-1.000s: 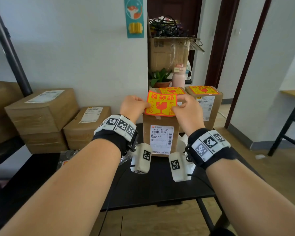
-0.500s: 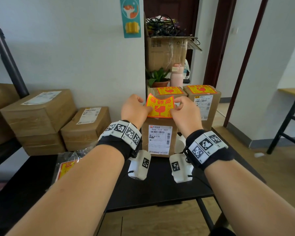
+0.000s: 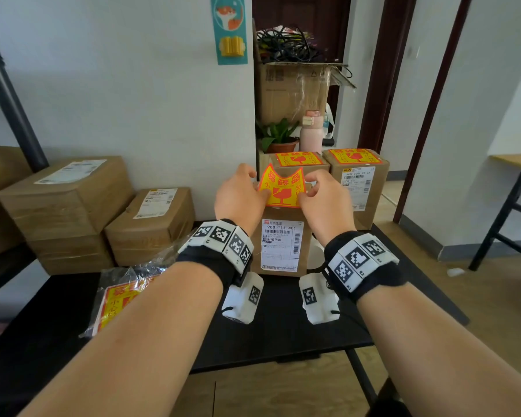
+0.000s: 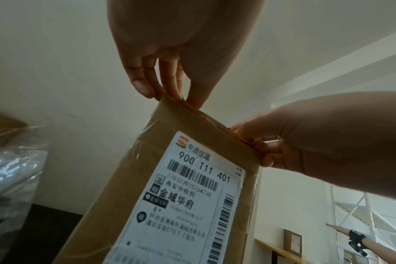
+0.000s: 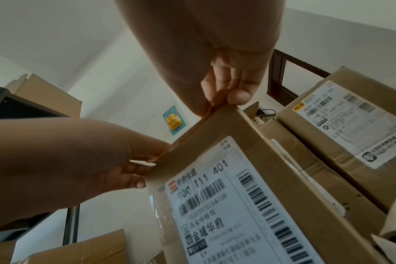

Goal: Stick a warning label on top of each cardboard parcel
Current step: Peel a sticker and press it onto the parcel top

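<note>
A yellow warning label (image 3: 283, 188) with red print hangs just over the top of an upright cardboard parcel (image 3: 280, 245) on the black table (image 3: 283, 326). My left hand (image 3: 241, 197) pinches the label's left edge and my right hand (image 3: 322, 200) pinches its right edge. In the wrist views the fingers of the left hand (image 4: 170, 85) and of the right hand (image 5: 226, 89) meet at the parcel's top front edge (image 4: 192, 121). Two parcels behind it carry labels (image 3: 298, 159) (image 3: 354, 156) on top. Two parcels at the left (image 3: 63, 197) (image 3: 154, 221) show only shipping slips.
A plastic bag of spare warning labels (image 3: 124, 299) lies on the table at the left. Behind stand a potted plant (image 3: 278, 136), a pink bottle (image 3: 312, 133) and an open carton of cables (image 3: 295, 88). A wooden desk (image 3: 515, 164) stands at the right.
Both hands have lowered the label from in front of the back parcels down to the top of the front parcel. Its upper corners now curl up.
</note>
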`<act>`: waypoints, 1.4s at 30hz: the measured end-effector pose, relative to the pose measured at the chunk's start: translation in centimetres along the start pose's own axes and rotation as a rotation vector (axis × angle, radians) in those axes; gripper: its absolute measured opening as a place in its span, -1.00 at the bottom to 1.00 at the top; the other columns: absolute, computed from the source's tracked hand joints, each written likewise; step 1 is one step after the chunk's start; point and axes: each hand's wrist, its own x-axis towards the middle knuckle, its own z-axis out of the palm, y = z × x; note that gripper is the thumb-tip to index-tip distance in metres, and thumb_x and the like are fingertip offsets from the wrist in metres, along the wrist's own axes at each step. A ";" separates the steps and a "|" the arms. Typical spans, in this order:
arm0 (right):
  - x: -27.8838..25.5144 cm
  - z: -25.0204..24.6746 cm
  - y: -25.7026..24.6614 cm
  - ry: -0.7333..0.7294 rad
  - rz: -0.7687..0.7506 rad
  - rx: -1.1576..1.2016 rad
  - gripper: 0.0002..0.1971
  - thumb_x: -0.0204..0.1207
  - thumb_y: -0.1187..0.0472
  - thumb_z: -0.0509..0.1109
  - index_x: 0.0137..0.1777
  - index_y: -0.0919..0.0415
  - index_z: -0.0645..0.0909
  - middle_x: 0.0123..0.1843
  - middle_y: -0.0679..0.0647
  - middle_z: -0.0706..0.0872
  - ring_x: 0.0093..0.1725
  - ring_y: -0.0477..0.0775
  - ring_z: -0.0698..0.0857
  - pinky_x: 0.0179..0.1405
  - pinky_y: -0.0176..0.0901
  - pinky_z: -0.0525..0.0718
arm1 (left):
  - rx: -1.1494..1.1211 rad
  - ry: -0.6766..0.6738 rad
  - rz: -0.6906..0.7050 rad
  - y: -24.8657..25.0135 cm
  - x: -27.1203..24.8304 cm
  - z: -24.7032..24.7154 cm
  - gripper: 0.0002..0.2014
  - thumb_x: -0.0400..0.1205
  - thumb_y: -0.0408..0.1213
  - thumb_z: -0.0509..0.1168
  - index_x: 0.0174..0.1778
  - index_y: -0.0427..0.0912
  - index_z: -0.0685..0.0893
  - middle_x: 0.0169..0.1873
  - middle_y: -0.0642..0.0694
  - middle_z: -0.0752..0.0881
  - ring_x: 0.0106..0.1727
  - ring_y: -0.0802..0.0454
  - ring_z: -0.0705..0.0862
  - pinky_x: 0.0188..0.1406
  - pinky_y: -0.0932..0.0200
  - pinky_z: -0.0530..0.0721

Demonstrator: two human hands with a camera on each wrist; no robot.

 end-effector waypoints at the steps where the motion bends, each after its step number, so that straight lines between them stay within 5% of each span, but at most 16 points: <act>1: -0.1 0.0 0.0 -0.001 -0.004 0.001 -0.67 0.60 0.24 0.34 0.35 0.13 0.56 0.02 0.07 0.73 0.01 0.04 0.70 -0.06 -0.09 0.65 | 0.004 0.000 0.010 0.0 0.0 0.0 -0.64 0.58 -0.12 0.40 0.26 -0.08 0.54 -0.09 0.01 0.74 -0.03 -0.05 0.72 -0.10 0.08 0.65; 7: -0.1 0.1 -0.2 0.000 -0.057 -0.054 -0.66 0.59 0.27 0.34 0.37 0.17 0.56 0.14 0.11 0.71 0.14 0.09 0.68 0.06 -0.06 0.66 | 0.066 0.030 0.109 -0.1 -0.2 0.6 -0.81 0.59 -0.22 0.34 0.09 -0.13 0.59 -0.09 -0.08 0.73 0.00 -0.09 0.66 -0.08 -0.02 0.67; 13: -0.1 0.3 0.7 0.009 -0.021 -0.127 -0.70 0.59 0.12 0.34 0.30 0.13 0.59 0.17 0.14 0.54 0.19 0.17 0.56 0.07 0.00 0.61 | 0.174 0.126 0.213 0.0 -0.3 0.7 -0.75 0.53 -0.32 0.35 0.13 -0.15 0.60 0.16 -0.12 0.56 0.20 -0.12 0.48 0.15 0.00 0.55; 18: -0.2 1.0 1.6 -0.033 -0.029 -0.005 -0.74 0.67 0.17 0.22 0.25 0.16 0.66 0.14 0.18 0.55 0.08 0.21 0.62 0.15 0.06 0.61 | 0.248 -0.077 0.365 0.5 0.0 0.7 -0.66 0.57 -0.44 0.21 0.12 0.01 0.74 0.22 0.08 0.68 0.34 0.00 0.48 0.34 0.01 0.33; 24: 0.2 0.8 1.9 -0.075 0.014 0.047 -0.70 0.69 0.18 0.18 0.28 0.05 0.69 0.15 0.09 0.55 -0.01 -0.02 0.55 0.00 -0.22 0.45 | 0.031 -0.251 0.197 -0.6 0.0 1.4 -0.63 0.71 -0.29 0.06 0.36 -0.08 0.64 0.31 -0.07 0.64 0.30 -0.02 0.58 0.33 -0.06 0.55; 28: 1.1 0.8 1.4 -0.064 0.021 -0.002 -0.72 0.64 0.23 0.21 0.19 0.09 0.72 0.19 0.07 0.58 0.21 0.09 0.57 0.22 -0.07 0.55 | 0.026 -0.363 0.148 -1.0 0.6 1.6 -0.60 0.74 -0.22 0.01 0.49 -0.12 0.50 0.42 -0.13 0.52 0.42 -0.05 0.48 0.46 -0.05 0.46; 33: 2.8 1.4 0.4 -0.238 -0.108 -0.110 -0.65 0.70 0.21 0.12 0.37 0.11 0.63 0.42 0.05 0.63 0.44 0.09 0.53 0.46 0.04 0.47 | 0.005 -0.387 0.140 -1.2 1.2 1.5 -0.65 0.73 -0.29 0.00 0.38 -0.16 0.53 0.27 -0.19 0.56 0.24 -0.07 0.54 0.26 0.09 0.50; 39: 3.3 1.9 1.1 -0.391 0.019 -0.018 -0.57 0.75 0.11 0.01 0.56 0.00 0.45 0.65 -0.06 0.38 0.60 0.02 0.36 0.56 -0.04 0.30 | -0.045 -0.381 0.158 -1.8 1.0 2.1 -0.65 0.76 -0.21 -0.03 0.41 -0.13 0.50 0.24 -0.11 0.52 0.17 0.07 0.49 0.08 0.24 0.42; 42: 2.8 2.1 1.6 -0.375 0.006 0.036 -0.56 0.77 0.11 0.00 0.59 0.02 0.42 0.67 -0.07 0.33 0.64 -0.03 0.28 0.58 -0.13 0.20 | -0.031 -0.362 0.190 -1.9 0.7 2.4 -0.62 0.77 -0.13 0.01 0.45 -0.13 0.49 0.29 -0.09 0.52 0.28 0.02 0.50 0.20 0.19 0.46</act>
